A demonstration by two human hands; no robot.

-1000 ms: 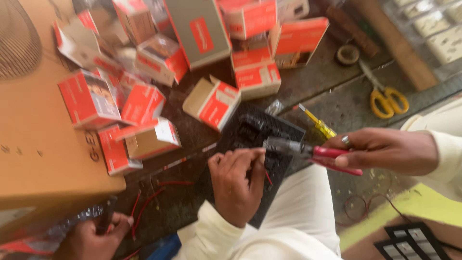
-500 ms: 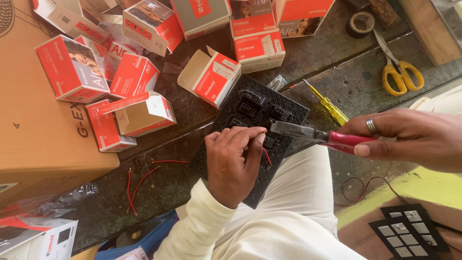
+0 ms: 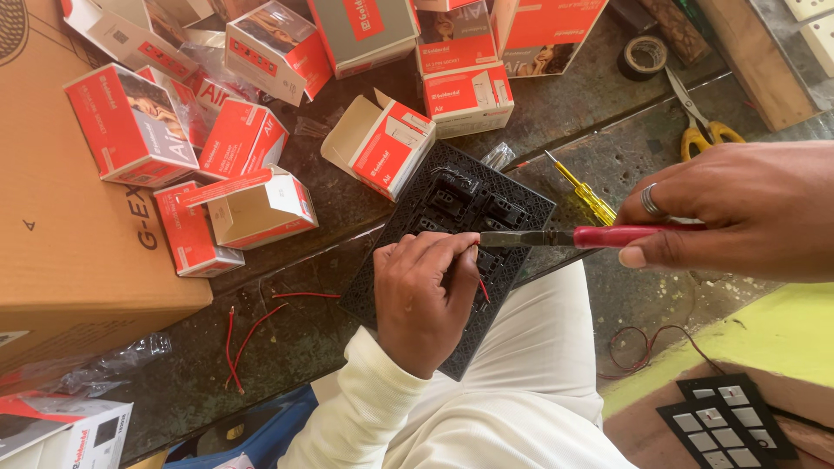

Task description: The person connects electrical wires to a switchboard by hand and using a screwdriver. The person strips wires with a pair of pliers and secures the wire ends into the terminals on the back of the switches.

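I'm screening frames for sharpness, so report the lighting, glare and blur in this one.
Head view: even daylight with soft shadows; the right hand at the frame edge looks large and slightly soft; the left hand and the black switch plate are sharp; faint glare on the plastic wrap.

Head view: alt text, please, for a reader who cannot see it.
A left hand steadies a black plastic switch panel on a lap while the right hand holds red-handled pliers to it. Red-and-white cardboard boxes lie beyond.

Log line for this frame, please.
left hand: pinching red wire on black switch plate | right hand: holding red-handled pliers | plate on lap
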